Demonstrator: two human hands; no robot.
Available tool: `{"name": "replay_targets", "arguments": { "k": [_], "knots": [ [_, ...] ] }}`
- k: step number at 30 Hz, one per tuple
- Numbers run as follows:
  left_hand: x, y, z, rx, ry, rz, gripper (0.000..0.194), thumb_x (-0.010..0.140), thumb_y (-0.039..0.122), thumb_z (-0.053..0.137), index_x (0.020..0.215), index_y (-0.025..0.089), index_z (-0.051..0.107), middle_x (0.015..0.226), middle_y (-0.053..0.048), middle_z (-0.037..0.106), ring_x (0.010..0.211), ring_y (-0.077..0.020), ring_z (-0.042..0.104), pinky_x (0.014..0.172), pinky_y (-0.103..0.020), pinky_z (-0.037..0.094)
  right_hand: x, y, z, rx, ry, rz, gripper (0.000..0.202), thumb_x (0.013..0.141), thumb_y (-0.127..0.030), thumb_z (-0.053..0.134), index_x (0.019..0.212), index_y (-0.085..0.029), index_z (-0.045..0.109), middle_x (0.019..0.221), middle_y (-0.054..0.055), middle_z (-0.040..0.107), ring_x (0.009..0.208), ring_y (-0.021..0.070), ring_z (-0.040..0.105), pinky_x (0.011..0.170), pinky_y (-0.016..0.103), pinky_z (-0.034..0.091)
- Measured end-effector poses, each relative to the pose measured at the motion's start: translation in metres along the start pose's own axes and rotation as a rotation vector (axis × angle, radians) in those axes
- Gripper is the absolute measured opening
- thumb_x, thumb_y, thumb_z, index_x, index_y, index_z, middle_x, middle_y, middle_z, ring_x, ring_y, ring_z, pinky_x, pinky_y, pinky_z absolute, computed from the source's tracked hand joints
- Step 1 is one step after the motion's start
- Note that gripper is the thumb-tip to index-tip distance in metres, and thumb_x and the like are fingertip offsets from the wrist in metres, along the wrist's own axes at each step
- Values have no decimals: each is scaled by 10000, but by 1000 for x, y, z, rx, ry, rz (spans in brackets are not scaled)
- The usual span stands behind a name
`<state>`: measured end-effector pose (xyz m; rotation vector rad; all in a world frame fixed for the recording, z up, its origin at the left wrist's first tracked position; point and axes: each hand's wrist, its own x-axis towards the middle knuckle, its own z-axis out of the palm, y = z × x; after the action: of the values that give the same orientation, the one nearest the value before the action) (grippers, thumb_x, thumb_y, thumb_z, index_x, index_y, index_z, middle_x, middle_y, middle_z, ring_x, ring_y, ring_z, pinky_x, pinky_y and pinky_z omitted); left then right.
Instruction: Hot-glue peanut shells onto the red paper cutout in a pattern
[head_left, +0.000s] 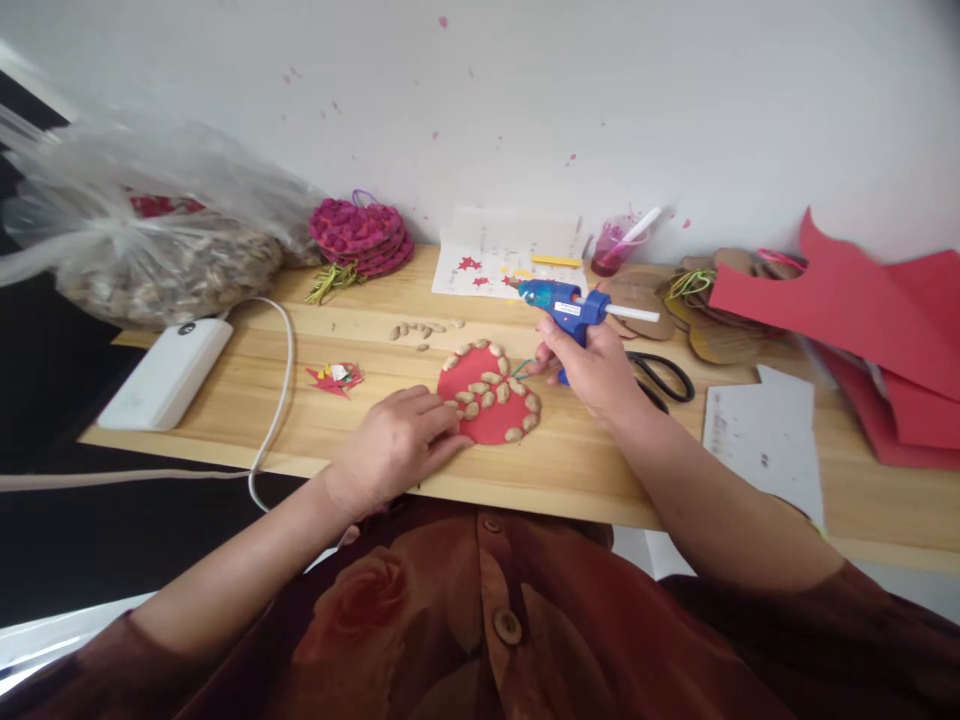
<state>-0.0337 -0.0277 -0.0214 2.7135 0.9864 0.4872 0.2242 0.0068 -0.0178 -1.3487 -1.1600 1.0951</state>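
My right hand (596, 370) is wrapped round a blue hot glue gun (556, 305) with a white glue stick out of its back. It holds the gun above the table, nozzle to the left. Below lies a red disc (491, 428) with peanuts (480, 388) along parts of its rim and across its middle. A green cord (529, 366) runs from the disc's right edge toward my right hand. My left hand (401, 440) rests at the disc's left edge, fingers together, thumb on the edge. Its fingertips are at a peanut (452, 405) there and partly hide it.
Loose peanuts (424, 330) and paper scraps (336, 378) lie on the table. At left are a white power bank (166, 375) with cable and a plastic bag of peanuts (172, 265). Behind stand purple discs (364, 238) and a cup (611, 250); right, scissors (664, 372) and red sheets (847, 310).
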Motion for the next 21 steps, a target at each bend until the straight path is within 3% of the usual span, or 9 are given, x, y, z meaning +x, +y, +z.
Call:
{"name": "replay_targets", "arguments": {
  "k": [4, 9, 21],
  "knots": [
    [13, 14, 17, 115, 91, -69, 278, 982, 350, 537, 768, 187, 607, 726, -53, 637, 669, -192, 573, 617, -328, 451, 1, -1, -4, -29, 76, -57, 370, 818, -569, 717, 845, -214, 617, 670, -23, 651, 627, 151, 693, 465, 215, 506],
    [32, 22, 29, 29, 111, -6, 228, 988, 316, 538, 812, 188, 608, 814, -69, 662, 756, -203, 627, 683, -330, 509, 5, 2, -8, -4, 120, -81, 342, 817, -544, 731, 820, -215, 637, 671, -20, 654, 626, 145, 658, 635, 287, 568],
    [49, 21, 31, -74, 47, 123, 249, 1017, 207, 448, 895, 163, 662, 909, -88, 672, 854, -211, 614, 792, -335, 522, 11, 13, -12, 3, 143, -104, 327, 824, -536, 741, 858, -225, 645, 677, -27, 670, 642, 158, 664, 683, 315, 577]
  ]
}}
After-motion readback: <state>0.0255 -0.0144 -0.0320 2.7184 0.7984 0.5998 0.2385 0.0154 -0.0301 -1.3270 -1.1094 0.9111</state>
